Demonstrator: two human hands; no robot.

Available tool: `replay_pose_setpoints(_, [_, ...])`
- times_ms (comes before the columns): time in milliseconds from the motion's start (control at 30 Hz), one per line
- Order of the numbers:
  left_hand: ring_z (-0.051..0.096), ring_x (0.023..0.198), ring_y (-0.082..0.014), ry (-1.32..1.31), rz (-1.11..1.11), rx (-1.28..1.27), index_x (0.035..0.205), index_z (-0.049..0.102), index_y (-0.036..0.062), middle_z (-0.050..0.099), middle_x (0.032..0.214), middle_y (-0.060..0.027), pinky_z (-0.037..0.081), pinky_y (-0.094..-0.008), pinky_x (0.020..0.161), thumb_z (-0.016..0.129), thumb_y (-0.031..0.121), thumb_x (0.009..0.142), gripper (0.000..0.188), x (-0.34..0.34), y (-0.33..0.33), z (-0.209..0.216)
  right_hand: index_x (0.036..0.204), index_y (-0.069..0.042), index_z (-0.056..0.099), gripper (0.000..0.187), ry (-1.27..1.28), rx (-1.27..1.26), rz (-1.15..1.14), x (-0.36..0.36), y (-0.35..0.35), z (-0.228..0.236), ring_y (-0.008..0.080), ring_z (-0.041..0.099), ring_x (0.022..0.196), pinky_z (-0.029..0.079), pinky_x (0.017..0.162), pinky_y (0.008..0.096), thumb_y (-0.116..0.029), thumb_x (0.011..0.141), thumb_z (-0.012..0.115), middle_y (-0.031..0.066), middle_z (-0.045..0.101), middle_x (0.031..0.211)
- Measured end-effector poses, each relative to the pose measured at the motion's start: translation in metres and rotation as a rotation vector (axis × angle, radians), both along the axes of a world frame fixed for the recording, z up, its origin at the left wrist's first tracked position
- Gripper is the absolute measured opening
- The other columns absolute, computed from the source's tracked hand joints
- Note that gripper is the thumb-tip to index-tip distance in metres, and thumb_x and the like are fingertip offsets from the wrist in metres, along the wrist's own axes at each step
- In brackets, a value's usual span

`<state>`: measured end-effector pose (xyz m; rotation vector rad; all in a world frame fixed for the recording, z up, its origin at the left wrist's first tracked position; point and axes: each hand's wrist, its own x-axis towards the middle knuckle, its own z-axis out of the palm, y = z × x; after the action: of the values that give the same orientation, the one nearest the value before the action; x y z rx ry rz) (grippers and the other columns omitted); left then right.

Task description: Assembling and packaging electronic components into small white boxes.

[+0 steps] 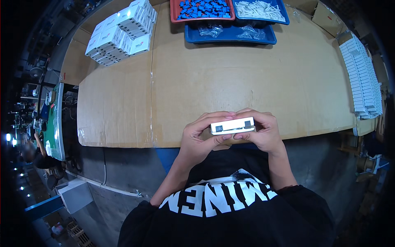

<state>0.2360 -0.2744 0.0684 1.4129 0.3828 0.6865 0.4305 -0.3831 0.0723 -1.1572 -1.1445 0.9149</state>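
Note:
Both my hands hold a small, flat white box (233, 125) just above the table's near edge, close to my body. Two dark square patches show on its side facing me, and a thin dark gap runs along its lower part. My left hand (196, 136) is closed round the left end, thumb underneath and fingers over the top. At the right end, my right hand (266, 131) grips it the same way. The inside of the box cannot be seen.
A cardboard-covered table (247, 78) lies before me. Stacked white boxes (119, 35) stand far left, and rows of white pieces (360, 76) right. At the back are a red tray (201, 19) of blue parts, a blue tray (288, 18) of white parts, and a lower blue tray (230, 40) with clear bags.

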Motion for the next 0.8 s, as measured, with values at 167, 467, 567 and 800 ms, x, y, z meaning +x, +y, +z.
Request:
replay_pose_setpoints(167, [0.064,0.125,-0.0280,-0.012,-0.016,0.037,0.121,0.072,-0.0009,0.069,0.131,-0.0195,0.051,-0.0396,0.108,0.080,0.006,0.089,0.034,-0.003,0.002,-0.003,0.113,0.001,0.075,0.040,-0.044,0.020,-0.002,-0.001,0.000,0.001,0.0216,0.075,0.100,0.056,0.089,0.0314,-0.005,0.076,0.089,0.0131,0.078,0.109])
replay_pose_setpoints(467, [0.064,0.126,-0.0257,0.021,-0.005,0.004,0.120,0.074,0.0011,0.070,0.131,-0.0152,0.049,-0.0389,0.108,0.081,0.010,0.088,0.034,0.002,-0.001,0.000,0.114,0.001,0.075,0.038,-0.003,0.018,-0.003,0.002,0.000,-0.005,0.0211,0.074,0.101,0.056,0.090,0.0315,-0.004,0.078,0.088,0.0136,0.078,0.109])
replay_pose_setpoints(567, [0.064,0.126,-0.0254,0.021,-0.009,0.008,0.120,0.074,0.0009,0.070,0.132,-0.0154,0.050,-0.0384,0.108,0.081,0.010,0.088,0.034,0.000,0.000,0.000,0.114,0.002,0.075,0.038,0.019,0.006,-0.004,0.000,-0.001,-0.006,0.0203,0.074,0.101,0.056,0.091,0.0315,-0.005,0.079,0.088,0.0132,0.078,0.109])
replay_pose_setpoints(800, [0.064,0.122,-0.0214,-0.098,0.091,-0.273,0.123,0.067,-0.0057,0.065,0.130,-0.0175,0.052,-0.0340,0.105,0.079,-0.001,0.089,0.037,0.009,-0.015,0.015,0.131,0.001,0.067,0.051,0.343,-0.016,-0.062,-0.011,-0.003,-0.002,0.0176,0.069,0.110,0.054,0.096,0.0316,-0.003,0.084,0.085,0.0091,0.073,0.117])
